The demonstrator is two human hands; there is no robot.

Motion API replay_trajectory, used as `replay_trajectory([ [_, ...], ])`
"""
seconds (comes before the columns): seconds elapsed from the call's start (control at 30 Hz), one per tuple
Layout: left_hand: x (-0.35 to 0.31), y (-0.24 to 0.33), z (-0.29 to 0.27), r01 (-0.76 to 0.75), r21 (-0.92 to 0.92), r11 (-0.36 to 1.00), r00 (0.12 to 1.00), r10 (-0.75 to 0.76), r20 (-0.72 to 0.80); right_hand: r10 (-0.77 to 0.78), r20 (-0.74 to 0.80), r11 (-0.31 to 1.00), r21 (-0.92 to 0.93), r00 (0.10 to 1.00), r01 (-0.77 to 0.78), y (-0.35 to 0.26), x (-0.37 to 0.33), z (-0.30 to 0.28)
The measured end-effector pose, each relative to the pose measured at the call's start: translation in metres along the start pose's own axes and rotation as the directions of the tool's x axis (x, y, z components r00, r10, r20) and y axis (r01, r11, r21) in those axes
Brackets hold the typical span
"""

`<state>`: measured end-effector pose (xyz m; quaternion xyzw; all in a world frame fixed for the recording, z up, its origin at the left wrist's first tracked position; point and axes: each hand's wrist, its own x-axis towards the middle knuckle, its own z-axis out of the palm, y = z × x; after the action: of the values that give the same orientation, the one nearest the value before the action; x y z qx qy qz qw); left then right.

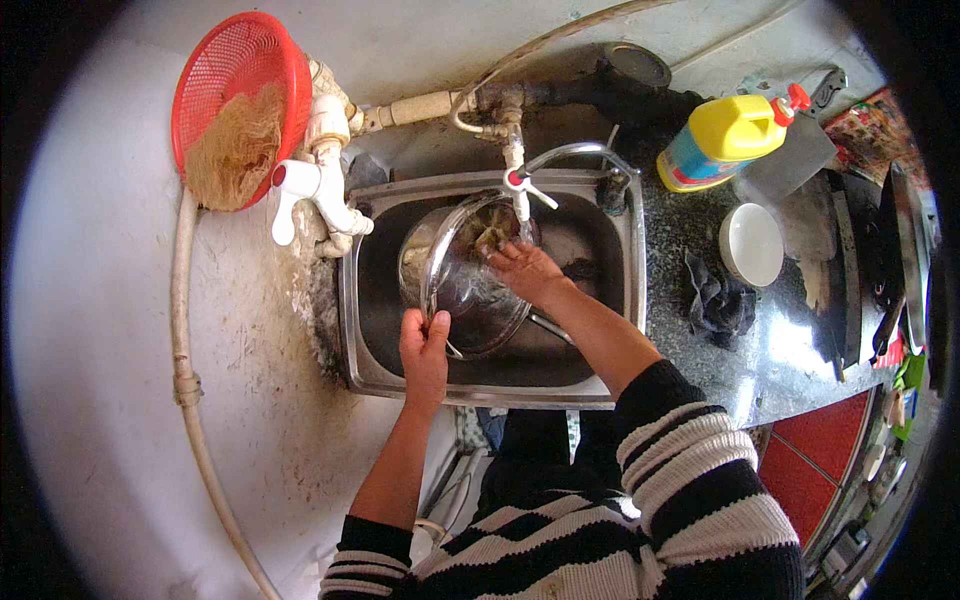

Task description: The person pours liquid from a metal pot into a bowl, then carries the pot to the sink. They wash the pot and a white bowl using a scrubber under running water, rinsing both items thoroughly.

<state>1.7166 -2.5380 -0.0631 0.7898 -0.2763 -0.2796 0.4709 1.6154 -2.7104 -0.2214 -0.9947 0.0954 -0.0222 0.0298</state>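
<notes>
A round, shiny metal pot (415, 262) is tilted in the steel sink (635, 300), its bright rim facing up and to the right. My left hand (425, 352) grips its near left edge beside a loop handle, with the thumb on top. My right hand (527, 270) reaches over the opening under the tap (520, 190), fingers stretched out and holding nothing I can see. Water runs from the tap by the fingers. A brownish patch shows in the pot by the fingertips; whether it is food residue or a reflection, I cannot tell. A metal rod-like handle (550, 326) juts out below the right wrist.
A red basket (296, 75) with a tan mesh cloth hangs at the upper left, above a second white tap (300, 185). On the right counter stand a yellow jug (725, 135) with a red top, a white bowl (752, 245) and a crumpled dark cloth (718, 300).
</notes>
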Motion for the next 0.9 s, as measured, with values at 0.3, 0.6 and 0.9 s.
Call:
replay_trajectory([
  [0.3, 0.009, -0.022, -0.008, 0.029, -0.006, 1.000, 0.996, -0.029, -0.083, 0.376, 0.545, 0.210, 0.737, 0.749, -0.642, -0.124, 0.045, -0.034],
  [0.6, 0.013, -0.021, -0.013, 0.030, -0.108, 0.994, 0.999, -0.034, -0.034, 0.200, 0.216, 0.883, 0.382, 0.956, -0.271, -0.043, -0.012, 0.001],
  [0.9, 0.017, -0.033, -0.011, 0.011, -0.171, 0.985, 0.997, -0.023, -0.069, 0.131, 0.449, 0.478, 0.753, 0.884, -0.453, -0.057, -0.017, -0.043],
])
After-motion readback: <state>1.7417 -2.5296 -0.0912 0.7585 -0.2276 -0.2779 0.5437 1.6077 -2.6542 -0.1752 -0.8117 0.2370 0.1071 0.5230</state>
